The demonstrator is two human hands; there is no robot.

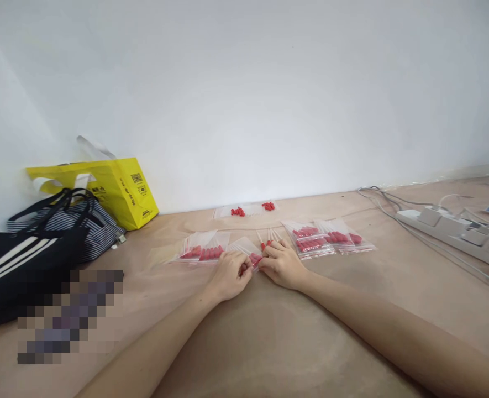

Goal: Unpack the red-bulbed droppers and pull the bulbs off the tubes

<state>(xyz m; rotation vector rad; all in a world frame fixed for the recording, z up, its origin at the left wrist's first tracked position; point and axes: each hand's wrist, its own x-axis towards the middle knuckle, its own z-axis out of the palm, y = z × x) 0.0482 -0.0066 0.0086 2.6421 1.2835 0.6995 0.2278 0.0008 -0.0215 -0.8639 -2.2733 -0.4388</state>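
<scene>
My left hand (229, 273) and my right hand (283, 264) meet over a small clear plastic bag (249, 250) with red pieces inside, lying on the tan table (269, 337). Both hands have their fingers curled and pinch the bag's near edge. To the left lie two filled clear bags (205, 250) of red pieces. On the right lie two more filled bags (325, 238). A few red-tipped pieces (269, 237) stick up just beyond my right hand. Further back, a flat clear bag (250, 209) carries two small heaps of red pieces.
A yellow shopping bag (117, 189) leans on the white wall at the left. A striped black bag (41, 243) sits in front of it. A white power strip (455, 229) with cables lies at the right edge. A blurred patch covers something at the lower left.
</scene>
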